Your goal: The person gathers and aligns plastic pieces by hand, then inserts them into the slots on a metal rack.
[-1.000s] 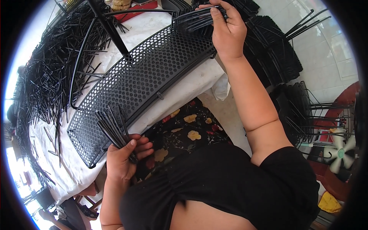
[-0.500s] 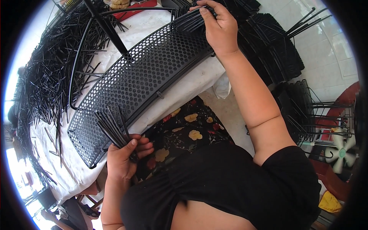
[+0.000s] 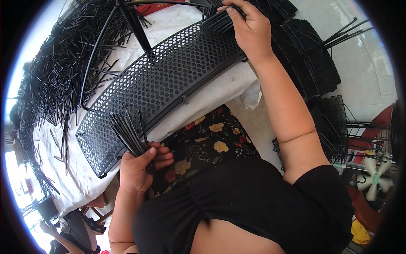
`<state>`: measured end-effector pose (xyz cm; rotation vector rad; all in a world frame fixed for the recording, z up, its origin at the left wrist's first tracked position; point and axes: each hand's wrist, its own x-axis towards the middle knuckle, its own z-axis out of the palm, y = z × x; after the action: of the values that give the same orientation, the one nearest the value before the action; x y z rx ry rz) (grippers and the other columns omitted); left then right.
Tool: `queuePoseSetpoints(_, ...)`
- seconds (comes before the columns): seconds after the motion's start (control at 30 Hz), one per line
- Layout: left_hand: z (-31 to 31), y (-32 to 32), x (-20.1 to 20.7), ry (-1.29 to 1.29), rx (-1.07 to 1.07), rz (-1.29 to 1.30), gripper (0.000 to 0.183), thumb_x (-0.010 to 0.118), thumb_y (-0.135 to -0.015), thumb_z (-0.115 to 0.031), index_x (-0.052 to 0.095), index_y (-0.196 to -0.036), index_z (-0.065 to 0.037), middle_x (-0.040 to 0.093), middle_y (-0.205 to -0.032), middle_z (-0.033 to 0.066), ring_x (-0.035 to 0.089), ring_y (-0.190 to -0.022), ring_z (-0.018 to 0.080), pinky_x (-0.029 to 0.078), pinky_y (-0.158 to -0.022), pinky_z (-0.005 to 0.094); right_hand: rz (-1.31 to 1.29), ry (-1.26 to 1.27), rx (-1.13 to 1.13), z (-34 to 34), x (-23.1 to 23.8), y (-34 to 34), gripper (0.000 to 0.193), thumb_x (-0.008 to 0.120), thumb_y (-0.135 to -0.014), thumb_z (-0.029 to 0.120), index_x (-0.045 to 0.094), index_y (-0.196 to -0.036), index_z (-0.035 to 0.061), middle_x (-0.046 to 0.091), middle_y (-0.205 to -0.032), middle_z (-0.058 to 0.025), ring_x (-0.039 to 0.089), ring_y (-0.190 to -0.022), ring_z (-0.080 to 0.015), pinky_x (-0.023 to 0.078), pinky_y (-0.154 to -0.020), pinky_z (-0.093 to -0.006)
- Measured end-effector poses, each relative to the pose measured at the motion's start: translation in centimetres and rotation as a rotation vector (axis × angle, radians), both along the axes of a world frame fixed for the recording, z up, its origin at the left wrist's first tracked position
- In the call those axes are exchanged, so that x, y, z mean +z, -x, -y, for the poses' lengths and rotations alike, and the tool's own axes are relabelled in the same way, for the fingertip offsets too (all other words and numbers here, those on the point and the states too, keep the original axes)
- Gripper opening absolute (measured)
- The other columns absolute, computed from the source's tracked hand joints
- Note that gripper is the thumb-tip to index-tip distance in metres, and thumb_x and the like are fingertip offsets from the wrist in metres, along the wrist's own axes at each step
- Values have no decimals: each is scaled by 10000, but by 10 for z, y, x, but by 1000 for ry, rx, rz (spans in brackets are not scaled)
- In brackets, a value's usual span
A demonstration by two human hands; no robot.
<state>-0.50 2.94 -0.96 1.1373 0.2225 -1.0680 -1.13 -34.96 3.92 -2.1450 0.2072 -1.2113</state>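
Head view | step, apparently: hand-sorting | left hand [image 3: 137, 167] pinched rod bundle [image 3: 126, 133] by perforated panel [image 3: 169, 78], left end | right hand [image 3: 253, 34] touched far rods [image 3: 221, 23], right end; pinch unclear | next move seemingly called for steady left grip

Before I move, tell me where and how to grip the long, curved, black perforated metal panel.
Likely by its near long rim, mid-length, coming from your side: it lies exposed there, while the left hand and right hand crowd opposite ends.
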Motion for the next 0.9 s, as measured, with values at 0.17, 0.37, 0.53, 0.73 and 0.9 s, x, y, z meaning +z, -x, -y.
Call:
queuePoseSetpoints(0.17, 2, 1, 1, -7, -8, 5, 147, 555, -945, 6, 582, -1066, 85, 668, -960, 248, 702, -863, 366, 610, -788, 496, -246, 181, -19, 9, 10, -16, 168, 619, -916, 67, 662, -1045, -33, 711, -960, -181, 703, -859, -269, 527, -780, -320)
queuePoseSetpoints(0.37, -1, 1, 0, -37, -14, 7, 153, 571, -943, -8, 587, -1066, 81, 672, -952, 230, 701, -836, 343, 612, -779, 470, -269, 211, -54, 2, 14, -24, 200, 611, -918, 118, 652, -1061, -16, 694, -966, -216, 679, -902, -363, 526, -784, -397)
queuePoseSetpoints(0.53, -3, 0, 0, -80, -43, 26, 152, 589, -942, -21, 601, -1062, 70, 680, -960, 213, 704, -844, 324, 610, -760, 440, -216, 519, -131, 0, 18, -40, 221, 590, -914, 110, 632, -1100, -2, 682, -940, -230, 653, -901, -411, 520, -788, -461)
queuePoseSetpoints(0.73, 2, 4, 4, -61, -3, 43, 151, 582, -948, -18, 595, -1066, 75, 677, -968, 227, 704, -871, 345, 605, -796, 463, -254, 511, -129, 16, 13, -50, 274, 581, -908, 104, 598, -1143, -36, 646, -1071, -267, 628, -984, -429, 504, -856, -479)
queuePoseSetpoints(0.9, 1, 2, 3, -51, -20, 38, 148, 576, -949, -12, 593, -1066, 77, 676, -971, 232, 703, -878, 354, 604, -804, 476, -282, 542, -95, 17, 17, -50, 291, 574, -914, 93, 551, -1162, -58, 618, -1102, -298, 611, -1019, -448, 498, -880, -481)
